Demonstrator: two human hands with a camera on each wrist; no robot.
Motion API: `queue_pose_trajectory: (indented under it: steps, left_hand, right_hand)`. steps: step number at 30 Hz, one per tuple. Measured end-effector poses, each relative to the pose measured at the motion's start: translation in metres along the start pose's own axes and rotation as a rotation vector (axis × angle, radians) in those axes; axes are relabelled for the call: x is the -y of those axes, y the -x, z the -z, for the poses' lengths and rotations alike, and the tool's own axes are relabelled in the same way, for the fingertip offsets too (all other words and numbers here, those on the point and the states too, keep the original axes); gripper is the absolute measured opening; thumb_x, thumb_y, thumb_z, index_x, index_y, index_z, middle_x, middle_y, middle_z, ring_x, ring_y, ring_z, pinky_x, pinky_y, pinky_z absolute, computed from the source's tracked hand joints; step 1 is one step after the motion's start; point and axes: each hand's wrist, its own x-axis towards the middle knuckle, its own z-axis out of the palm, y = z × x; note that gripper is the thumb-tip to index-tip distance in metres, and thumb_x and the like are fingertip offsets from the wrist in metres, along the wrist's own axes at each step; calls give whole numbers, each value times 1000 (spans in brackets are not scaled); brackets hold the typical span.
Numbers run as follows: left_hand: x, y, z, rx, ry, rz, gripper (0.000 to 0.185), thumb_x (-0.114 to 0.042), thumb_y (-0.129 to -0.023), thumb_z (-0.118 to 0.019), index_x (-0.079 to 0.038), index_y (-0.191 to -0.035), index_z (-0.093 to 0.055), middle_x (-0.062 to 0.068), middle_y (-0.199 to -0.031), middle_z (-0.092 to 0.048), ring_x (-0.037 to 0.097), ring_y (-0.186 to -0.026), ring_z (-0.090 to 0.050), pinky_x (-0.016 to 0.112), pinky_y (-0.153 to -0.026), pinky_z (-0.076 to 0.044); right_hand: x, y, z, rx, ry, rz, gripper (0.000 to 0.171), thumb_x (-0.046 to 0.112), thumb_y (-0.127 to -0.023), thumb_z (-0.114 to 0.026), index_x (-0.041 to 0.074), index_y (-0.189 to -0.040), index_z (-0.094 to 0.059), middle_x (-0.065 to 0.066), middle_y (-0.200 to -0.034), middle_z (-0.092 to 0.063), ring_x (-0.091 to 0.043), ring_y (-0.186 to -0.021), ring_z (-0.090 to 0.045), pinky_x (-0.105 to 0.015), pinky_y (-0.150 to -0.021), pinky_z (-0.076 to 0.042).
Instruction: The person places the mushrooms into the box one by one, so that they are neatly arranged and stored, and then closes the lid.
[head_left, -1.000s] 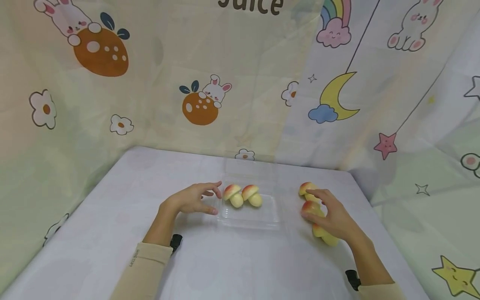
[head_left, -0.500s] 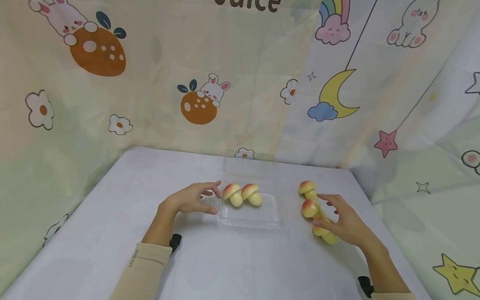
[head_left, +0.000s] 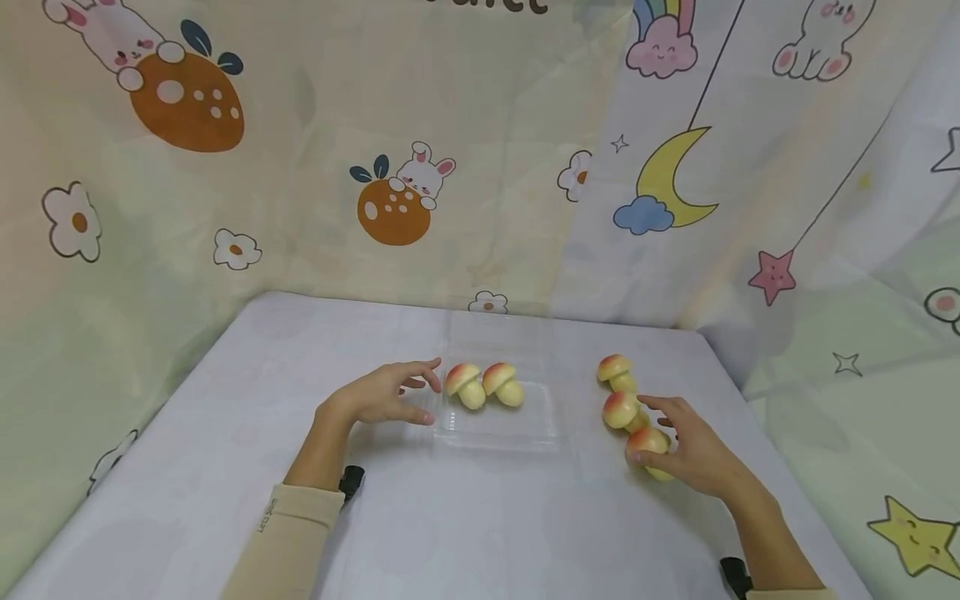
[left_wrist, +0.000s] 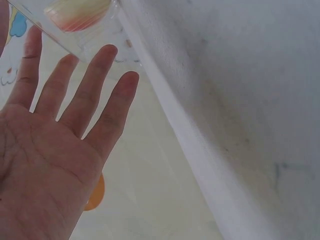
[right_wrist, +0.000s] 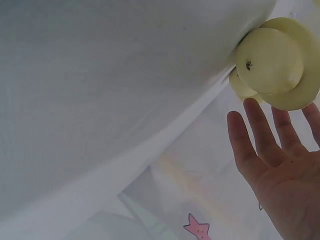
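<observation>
Since a second ago, the right hand [head_left: 693, 454] has slid nearer along the row of three loose mushrooms, from the middle one to the nearest mushroom [head_left: 651, 450], where its relaxed, lightly spread fingers rest without closing round it. These are smooth, glossy toy mushrooms with rounded red-to-yellow caps and pale yellow stubby stems; the wrist view shows the flat round stem end [right_wrist: 270, 60]. Two more mushrooms [head_left: 483, 385] lie side by side in a clear, thin plastic tray [head_left: 498, 427]. Everything sits on a white cloth-covered table [head_left: 465, 525], backed by curtains [head_left: 300, 167] printed with rabbits, moon and stars. At the tray's left edge, the left hand [head_left: 382, 398] rests with fingers straight, holding nothing.
</observation>
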Motion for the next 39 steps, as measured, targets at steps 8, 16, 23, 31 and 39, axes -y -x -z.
queue_pose_trajectory:
  steps: [8,16,23,31,39]
  left_hand:
    - [-1,-2,0,1,8,6,48,-36,-85,-86,-16,-123,-64,3,-169,-28,36,-141,-50,57,-119,-37]
    - [0,0,1,-8,3,10,48,-37,-85,-85,-17,-123,-64,1,-169,-28,36,-141,-50,57,-118,-37]
    - [0,-1,0,-6,5,1,47,-36,-85,-85,-17,-123,-64,3,-169,-29,36,-141,-50,57,-118,-37]
    - [-1,0,0,2,6,3,46,-35,-86,-85,-16,-122,-64,4,-169,-28,38,-141,-50,58,-118,-37]
    - [-1,1,1,0,-3,-9,46,-36,-86,-85,-17,-122,-64,5,-169,-28,37,-141,-50,58,-118,-38]
  right_hand:
    - [0,7,3,22,-7,-80,89,38,-81,-88,5,-150,-43,-24,-141,-47,-49,-114,-63,-59,-85,-57]
    - [-5,8,1,52,2,-97,88,38,-82,-88,4,-150,-42,-28,-136,-48,-44,-107,-67,-48,-81,-60]
    - [-9,11,-1,50,11,-78,75,35,-86,-85,2,-142,-49,-23,-130,-55,-33,-101,-67,-34,-78,-59]
    - [-10,13,-4,42,-29,-61,58,29,-88,-83,2,-133,-57,-18,-127,-57,-25,-95,-67,-27,-74,-57]
    - [-4,11,3,57,-49,-69,57,30,-92,-80,6,-137,-55,-16,-130,-58,-20,-91,-69,-26,-71,-57]
